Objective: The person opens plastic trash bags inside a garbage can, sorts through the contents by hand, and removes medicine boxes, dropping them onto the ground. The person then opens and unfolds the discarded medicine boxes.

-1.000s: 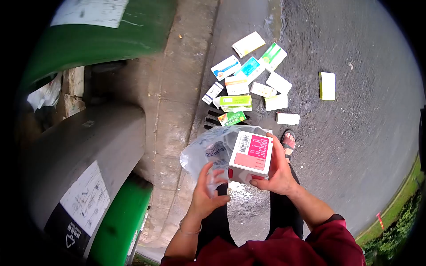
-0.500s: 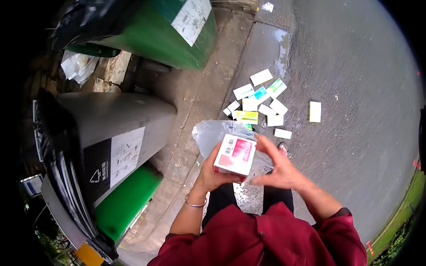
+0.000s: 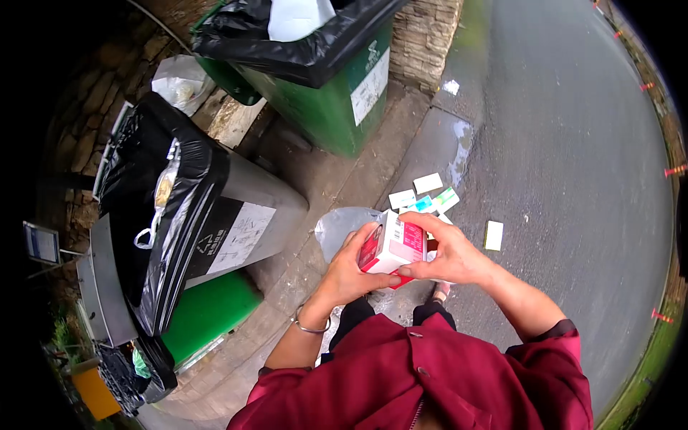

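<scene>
A white and red cardboard box [image 3: 393,247] with a barcode is held in front of my body between both hands. My left hand [image 3: 352,271] wraps its left side and lower edge, thumb at the bottom. My right hand [image 3: 453,252] grips the right side, fingers over the top and thumb near the lower corner. A clear plastic bag [image 3: 337,231] shows behind and left of the box; the hands and box hide much of it. Beyond them, several small cartons [image 3: 428,183] lie on the ground, some covered by my right hand.
A grey bin [image 3: 265,208] lined with black plastic stands at left, with a bag inside. A lined green bin [image 3: 315,107] stands behind it. A green lid [image 3: 215,308] is lower left. One carton [image 3: 494,235] lies apart on the road [image 3: 573,179].
My right hand has closed onto the box, which has turned so its red left side shows. The view has tilted up, bringing the bins' open tops into sight.
</scene>
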Motion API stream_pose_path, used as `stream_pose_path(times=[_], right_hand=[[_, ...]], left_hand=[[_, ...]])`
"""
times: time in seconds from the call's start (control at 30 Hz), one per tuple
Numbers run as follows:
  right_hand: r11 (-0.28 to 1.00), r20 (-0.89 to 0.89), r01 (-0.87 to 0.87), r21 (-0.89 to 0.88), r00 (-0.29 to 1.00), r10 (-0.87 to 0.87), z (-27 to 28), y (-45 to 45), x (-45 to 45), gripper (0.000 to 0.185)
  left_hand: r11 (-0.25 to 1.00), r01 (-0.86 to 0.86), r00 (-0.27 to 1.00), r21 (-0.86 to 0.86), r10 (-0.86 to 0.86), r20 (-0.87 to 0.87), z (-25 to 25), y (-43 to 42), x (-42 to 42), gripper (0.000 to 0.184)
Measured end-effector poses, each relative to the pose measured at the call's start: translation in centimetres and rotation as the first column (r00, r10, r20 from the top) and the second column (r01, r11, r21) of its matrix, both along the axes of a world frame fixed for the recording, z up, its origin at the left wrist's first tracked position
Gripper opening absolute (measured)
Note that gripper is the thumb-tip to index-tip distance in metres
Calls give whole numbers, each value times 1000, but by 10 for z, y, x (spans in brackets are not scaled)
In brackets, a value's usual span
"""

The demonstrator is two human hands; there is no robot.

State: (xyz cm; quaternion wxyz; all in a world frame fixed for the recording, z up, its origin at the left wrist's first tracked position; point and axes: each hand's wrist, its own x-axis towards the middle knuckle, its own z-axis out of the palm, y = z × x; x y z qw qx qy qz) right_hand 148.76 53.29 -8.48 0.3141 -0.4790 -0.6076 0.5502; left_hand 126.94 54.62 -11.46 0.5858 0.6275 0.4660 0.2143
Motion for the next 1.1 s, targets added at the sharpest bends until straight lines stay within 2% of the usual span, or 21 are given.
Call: stream_pose_path(times=[0.03,0.07,0.13,0.17,0.2,0.27,0.33,0.4,0.43,0.47,0.53,0.6,0.63,0.73,0.77,0.8,0.87,0.9,0.93,1.0,1.1], right_hand=[[998,-71,49,-37,996,-52,3,-3,-4,71],[999,-63,39,-17,997,-40,1,-3,-8,71],[953,-321,242,-180,902,-290,-8,-2,-15,72],[905,-415,270,-330,819,-396,-4,-1,-20,80],[912,-416,264,-313,826,-381,-3,-2,-26,80],[827,-562,318,-464,616,-552,-8,-5,-41,81],[825,-645,240,-511,528,-553,-5,-10,-57,84],[871,-724,125,-474,507,-467,-5,-10,-56,80],[894,-745,53,-446,531,-403,-4,-4,-48,79],[909,-763,-16,-416,550,-340,-2,4,-37,78],[943,-723,-113,-314,672,-161,5,16,-17,84],[908,-733,-316,-276,681,14,17,32,-8,86],[891,-697,-365,-269,713,81,22,37,-11,89],[748,-717,-619,-240,633,293,17,52,-17,91],[735,-695,-638,-230,636,335,13,55,-19,88],[734,-693,-639,-232,638,336,18,53,-17,88],[904,-396,-347,-249,889,232,34,46,-12,76],[920,-455,-307,-242,874,172,32,36,-13,73],[933,-341,-246,-263,928,149,38,27,-15,75],[953,-397,-196,-233,913,91,34,16,-20,78],[953,-417,-147,-267,909,23,40,13,-22,80]], left_hand=[[992,-40,997,-117,47,62,1,0,-6,99],[994,-50,996,-97,57,72,6,-1,-8,99],[943,-272,847,-190,329,417,15,-5,-10,104],[944,-262,832,-202,327,449,10,-7,-14,105],[931,-318,785,-177,363,502,-5,-10,-15,102],[897,-345,720,-275,441,536,-9,-17,-16,97],[886,-367,690,-282,463,557,-14,-20,-18,90],[877,-174,612,-448,453,648,-27,-12,-35,82],[859,-180,606,-479,480,634,-2,-8,-29,88],[852,-46,591,-521,444,674,2,-3,-40,98],[787,33,641,-616,456,617,16,0,-45,100],[739,171,708,-652,368,603,12,1,-41,102],[740,145,753,-657,348,558,6,-1,-30,102],[795,225,637,-563,317,702,30,-3,-9,83],[773,300,609,-559,296,736,7,2,-17,69],[747,253,616,-615,366,698,10,1,-19,63],[753,200,551,-627,443,707,21,2,-21,61],[775,138,554,-617,456,697,27,1,-21,60],[778,137,551,-614,455,699,30,2,-22,60],[839,28,642,-543,401,654,32,1,-24,58],[858,-11,655,-514,394,644,32,0,-26,52]])
